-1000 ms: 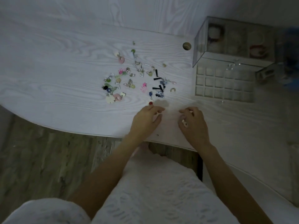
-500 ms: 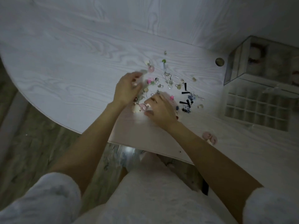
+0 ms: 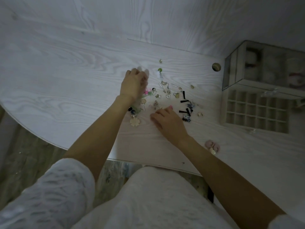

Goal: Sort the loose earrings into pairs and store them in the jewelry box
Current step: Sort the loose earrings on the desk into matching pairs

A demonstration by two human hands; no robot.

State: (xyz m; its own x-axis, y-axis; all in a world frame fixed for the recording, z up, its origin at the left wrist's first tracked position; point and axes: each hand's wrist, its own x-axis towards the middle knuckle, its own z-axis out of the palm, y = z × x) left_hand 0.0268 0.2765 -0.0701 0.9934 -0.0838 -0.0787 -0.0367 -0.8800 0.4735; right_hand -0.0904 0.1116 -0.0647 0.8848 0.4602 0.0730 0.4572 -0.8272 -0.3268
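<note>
Loose earrings (image 3: 166, 95): scattered mid-table (image 3: 66, 76), between your two hands; jewelry box (image 3: 257, 111): well apart to your right, its compartment tray facing up. Left hand (image 3: 134, 84): at the pile's far-left edge, fingers curled and blurred; whether they pinch anything, you cannot tell. Right hand (image 3: 168, 121): on the near side, fingers bent onto the table, contents hidden; nearer the box, so likelier to carry. Pink pair (image 3: 212, 145): set aside near the table's front edge.
</note>
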